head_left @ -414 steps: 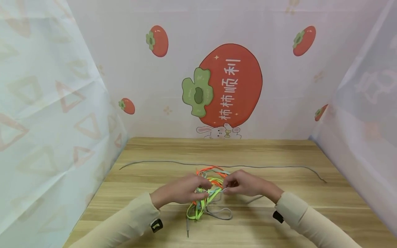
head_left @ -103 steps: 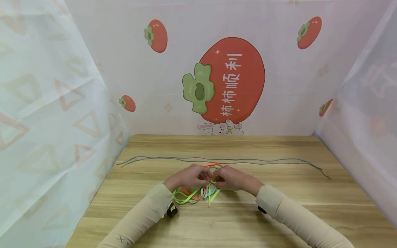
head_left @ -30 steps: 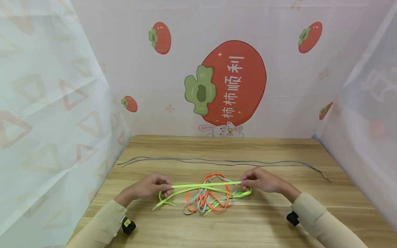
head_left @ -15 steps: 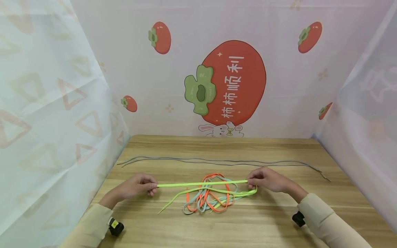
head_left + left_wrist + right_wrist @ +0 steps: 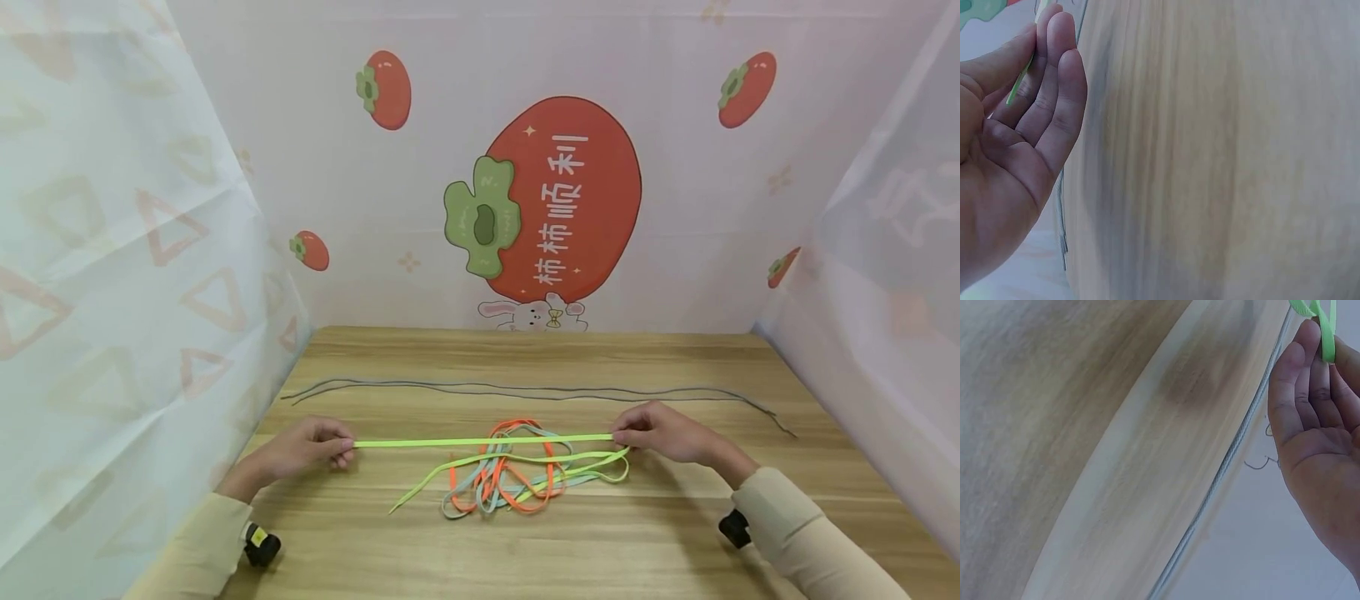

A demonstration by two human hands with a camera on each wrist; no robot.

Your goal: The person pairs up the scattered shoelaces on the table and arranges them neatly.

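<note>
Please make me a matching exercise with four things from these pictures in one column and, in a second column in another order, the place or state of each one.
Things:
1. green lace
2. grey laces
3. orange lace
4. left hand

Places or states:
A. lying long and nearly straight across the far part of the table
B. looped in the tangle in the middle
C. stretched between both hands
D. pinching one end of a lace, opposite the right hand

Pairs: 1-C, 2-A, 3-B, 4-D
</note>
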